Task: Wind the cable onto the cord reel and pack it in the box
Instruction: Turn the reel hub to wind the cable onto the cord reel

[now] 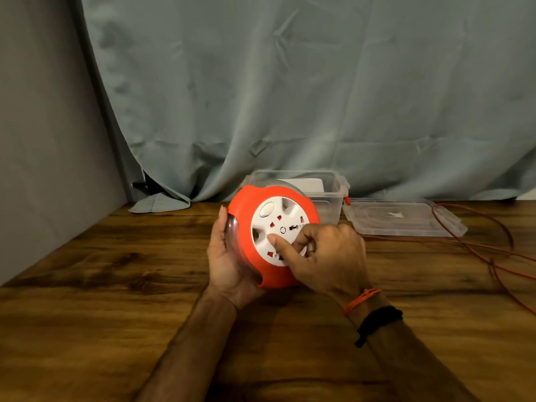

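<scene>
An orange round cord reel (246,210) with a white socket face is held upright above the wooden table (116,314), face toward me. My left hand (229,265) cups its left rim and underside. My right hand (322,256) rests on the white face, its fingers curled and pressing into the face's recesses. A thin red cable (493,256) lies loose in loops on the table at the right. Behind the reel stands a clear plastic box (333,195), open, with something white inside.
The box's clear lid (406,219) lies flat to the right of the box, with the cable crossing its right edge. A grey-green curtain (290,97) hangs behind the table. A grey wall (43,140) borders the table's left side.
</scene>
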